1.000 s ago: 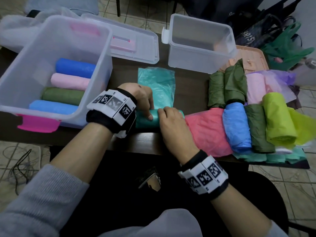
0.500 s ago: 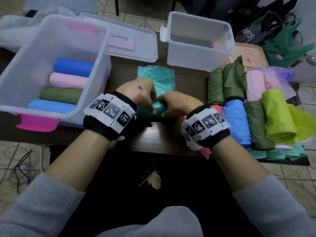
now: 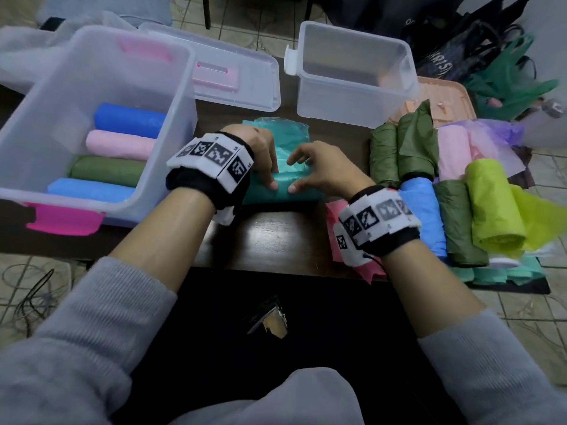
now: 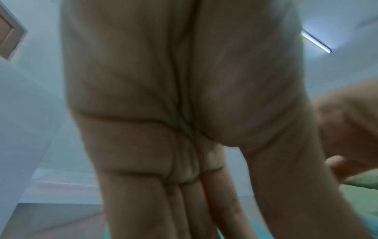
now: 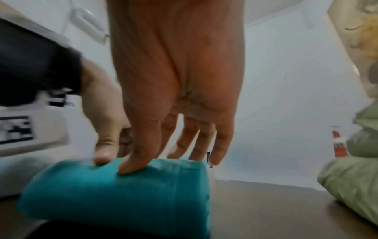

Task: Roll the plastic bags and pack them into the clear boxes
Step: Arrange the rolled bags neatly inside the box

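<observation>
A teal plastic bag (image 3: pixel 285 193) lies mid-table, its near part rolled into a tube and its flat far end (image 3: pixel 288 133) spread out. My left hand (image 3: pixel 264 157) and right hand (image 3: pixel 319 170) sit side by side on the roll. Their fingertips and thumbs press down on its top. In the right wrist view the right hand (image 5: pixel 163 161) has straight fingers on the teal roll (image 5: pixel 122 194), with the left hand's thumb (image 5: pixel 104 145) beside it. The left wrist view shows my left hand (image 4: pixel 184 113) with its fingers pointing down. The large clear box (image 3: pixel 184 96) holds several rolled bags.
An empty clear box (image 3: pixel 352 102) stands at the back, a clear lid (image 3: pixel 239 78) to its left. Unrolled bags are piled on the right: olive (image 3: pixel 414 148), pink (image 3: pixel 454 148), blue (image 3: pixel 423 216), lime (image 3: pixel 494 204) and coral (image 3: pixel 333 213). Bare table (image 3: pixel 276 237) lies near me.
My right hand has come off the roll's right end and now sits next to the left hand. The roll has travelled away from me and grown thicker, and the flat part is shorter.
</observation>
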